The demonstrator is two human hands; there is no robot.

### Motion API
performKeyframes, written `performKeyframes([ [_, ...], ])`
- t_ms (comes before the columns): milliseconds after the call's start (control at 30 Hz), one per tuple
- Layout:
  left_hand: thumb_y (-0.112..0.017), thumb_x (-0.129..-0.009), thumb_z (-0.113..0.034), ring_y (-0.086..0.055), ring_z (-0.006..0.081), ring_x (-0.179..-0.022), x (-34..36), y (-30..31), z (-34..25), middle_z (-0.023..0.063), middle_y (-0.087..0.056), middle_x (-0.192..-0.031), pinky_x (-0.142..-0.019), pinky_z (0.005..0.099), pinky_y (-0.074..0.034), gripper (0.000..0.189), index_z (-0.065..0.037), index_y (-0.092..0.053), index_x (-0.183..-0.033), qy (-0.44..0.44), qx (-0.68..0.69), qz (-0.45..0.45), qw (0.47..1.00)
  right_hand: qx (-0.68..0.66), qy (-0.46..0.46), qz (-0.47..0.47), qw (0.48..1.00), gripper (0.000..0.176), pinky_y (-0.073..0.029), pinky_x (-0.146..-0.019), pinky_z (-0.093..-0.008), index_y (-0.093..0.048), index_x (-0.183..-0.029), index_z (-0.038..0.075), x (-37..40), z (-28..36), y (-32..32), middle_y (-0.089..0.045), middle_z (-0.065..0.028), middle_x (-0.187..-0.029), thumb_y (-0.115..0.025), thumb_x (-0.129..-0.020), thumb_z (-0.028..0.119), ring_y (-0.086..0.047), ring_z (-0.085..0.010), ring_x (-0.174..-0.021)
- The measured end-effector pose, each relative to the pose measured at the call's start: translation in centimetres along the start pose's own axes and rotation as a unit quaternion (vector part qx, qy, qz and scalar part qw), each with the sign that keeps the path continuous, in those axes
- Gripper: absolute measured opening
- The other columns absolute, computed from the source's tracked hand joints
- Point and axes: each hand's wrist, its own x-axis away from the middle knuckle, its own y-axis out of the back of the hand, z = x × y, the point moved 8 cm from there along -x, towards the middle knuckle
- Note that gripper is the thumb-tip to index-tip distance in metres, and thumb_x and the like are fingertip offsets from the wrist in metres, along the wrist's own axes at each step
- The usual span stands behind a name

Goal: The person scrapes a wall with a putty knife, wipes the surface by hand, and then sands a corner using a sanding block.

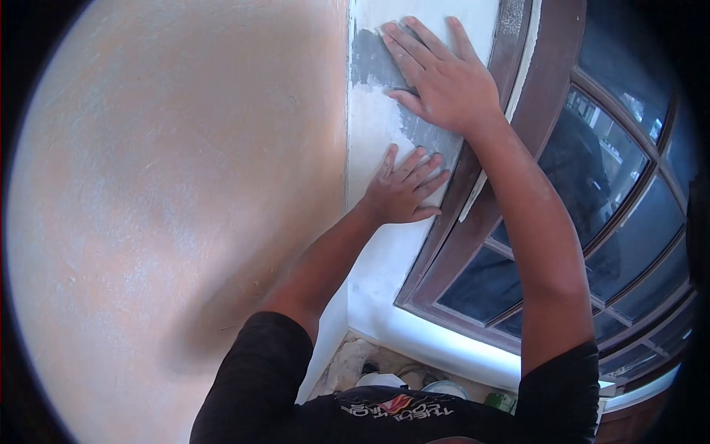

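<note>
Both hands rest against a narrow white wall strip (377,259) with grey patches (373,55), between a peach wall and a brown window frame. My right hand (447,85) is higher up, its fingers spread and pointing upward, over the grey area near the frame. Under its fingertips the edge of something pale shows; I cannot make out what it is. Lower and to the left, my left hand (403,185) lies with spread fingers on the strip and holds nothing visible. The two hands are apart.
The peach wall (163,185) fills the left side. A brown-framed window (540,155) with glass panes stands at the right, above a white ledge (458,344). Down on the floor, partly behind my black shirt (399,425), are a round container (446,388) and a green object (501,402).
</note>
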Motion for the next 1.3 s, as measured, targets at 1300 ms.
performKeyframes([
  [1300,-0.067,-0.080,-0.060,-0.031,0.0210,-0.147,0.9,-0.6,-0.1,-0.0028,-0.039,-0.158,-0.115,0.0618,-0.025,0.073,-0.032,-0.050,-0.145,0.019,0.104,-0.030,0.994,-0.040,0.071,0.137,0.987,0.096,-0.006,-0.113,-0.0750,-0.025,-0.159,0.012,2.3,7.8,-5.1,-0.027,-0.0061,-0.164,-0.042,-0.089,0.076,-0.025,-0.0218,-0.152],
])
